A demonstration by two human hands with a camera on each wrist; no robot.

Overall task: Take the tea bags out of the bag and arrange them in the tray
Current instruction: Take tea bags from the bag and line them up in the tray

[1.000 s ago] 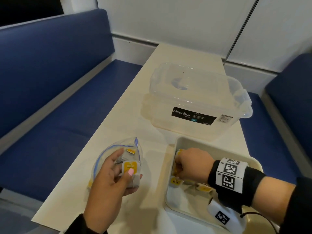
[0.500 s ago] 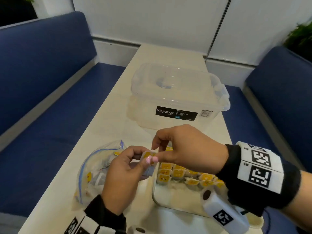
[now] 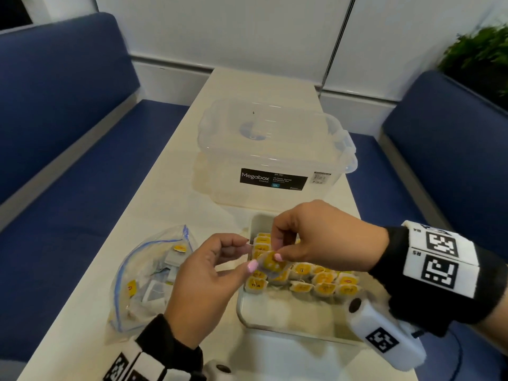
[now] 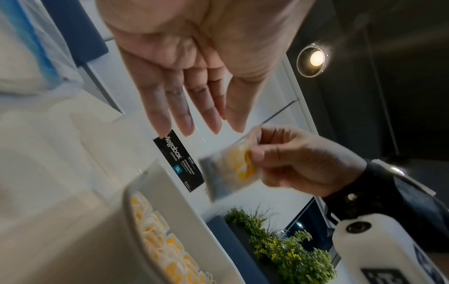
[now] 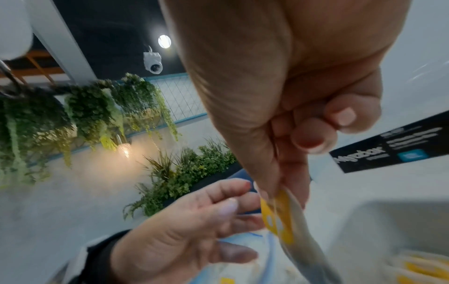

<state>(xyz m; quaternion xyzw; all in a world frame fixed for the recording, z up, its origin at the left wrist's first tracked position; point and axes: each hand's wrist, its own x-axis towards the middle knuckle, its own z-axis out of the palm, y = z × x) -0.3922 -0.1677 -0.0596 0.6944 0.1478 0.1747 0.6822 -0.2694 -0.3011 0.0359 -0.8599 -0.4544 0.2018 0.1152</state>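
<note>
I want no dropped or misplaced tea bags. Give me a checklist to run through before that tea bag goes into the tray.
1. Grip: the right hand pinches the yellow-labelled paper tea bag at its label end. Ok.
2. Left hand released: its fingers are straight and off the tea bag in the left wrist view. Ok.
3. Free space: the white rectangular tray shows bare floor along its near side. Ok.
4. Rows already laid: side by side, labels up. Ok.
5. String loose or caught: too blurred. Cannot tell.
6. Supply: the clear zip-top plastic bag lies open with tea bags inside. Ok.
</note>
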